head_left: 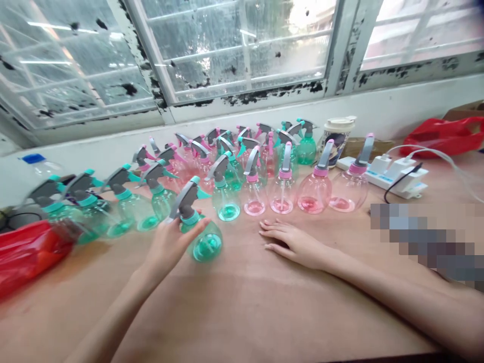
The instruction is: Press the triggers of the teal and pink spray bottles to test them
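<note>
My left hand point(172, 239) is wrapped round the neck of a green spray bottle point(206, 243), which tilts a little over the table. Its trigger head is grey and turquoise. Flat on the tabletop point(245, 312) lies my right hand point(289, 241), fingers stretched out and holding nothing. Just beyond it stand several pink spray bottles point(312, 194) in the front row. Another green spray bottle point(226, 201) stands behind the held one, and several more, such as a green bottle point(126, 212), line up to the left.
More pink and green bottles crowd behind, below the window point(242, 50). At right are a patterned cup point(336, 136), a white power strip point(397, 176) with cables and a red plastic bag point(442, 136). Another red bag point(30, 257) and a blue-capped bottle point(34, 160) are at left.
</note>
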Demonstrator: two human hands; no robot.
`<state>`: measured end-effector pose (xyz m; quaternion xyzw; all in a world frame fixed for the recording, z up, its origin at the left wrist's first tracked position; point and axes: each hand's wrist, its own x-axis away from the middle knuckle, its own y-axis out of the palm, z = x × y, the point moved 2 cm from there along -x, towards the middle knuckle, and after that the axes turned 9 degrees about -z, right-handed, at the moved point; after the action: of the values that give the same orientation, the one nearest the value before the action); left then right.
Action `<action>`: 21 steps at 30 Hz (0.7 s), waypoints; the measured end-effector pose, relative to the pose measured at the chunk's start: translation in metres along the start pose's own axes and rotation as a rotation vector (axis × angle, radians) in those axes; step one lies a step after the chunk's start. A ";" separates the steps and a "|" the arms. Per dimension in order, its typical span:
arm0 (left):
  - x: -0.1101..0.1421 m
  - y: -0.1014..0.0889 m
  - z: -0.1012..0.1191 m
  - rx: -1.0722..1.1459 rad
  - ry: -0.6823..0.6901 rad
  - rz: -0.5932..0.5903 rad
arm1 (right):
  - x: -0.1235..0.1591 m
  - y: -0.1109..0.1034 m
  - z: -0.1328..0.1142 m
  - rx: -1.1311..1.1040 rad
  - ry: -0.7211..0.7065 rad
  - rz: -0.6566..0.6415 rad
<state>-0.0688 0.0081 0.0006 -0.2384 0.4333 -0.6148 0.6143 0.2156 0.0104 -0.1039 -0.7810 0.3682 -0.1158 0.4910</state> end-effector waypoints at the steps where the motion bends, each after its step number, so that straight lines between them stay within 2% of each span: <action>1: -0.002 -0.005 -0.005 -0.006 -0.024 0.016 | 0.000 0.001 0.000 -0.002 -0.002 0.003; 4: -0.009 -0.014 -0.015 -0.002 -0.059 0.027 | 0.002 0.003 0.003 -0.010 -0.005 0.015; 7: -0.018 -0.014 -0.021 -0.022 -0.033 0.060 | 0.003 0.006 0.005 -0.003 0.006 0.015; 13: -0.040 -0.002 -0.033 -0.053 -0.044 0.163 | 0.005 0.010 0.009 0.018 0.032 -0.009; 21: -0.065 0.011 -0.040 -0.040 0.015 0.199 | 0.006 0.013 0.009 0.027 0.065 0.005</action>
<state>-0.0875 0.0817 -0.0131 -0.2019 0.4717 -0.5439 0.6640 0.2188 0.0089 -0.1206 -0.7691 0.3843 -0.1447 0.4897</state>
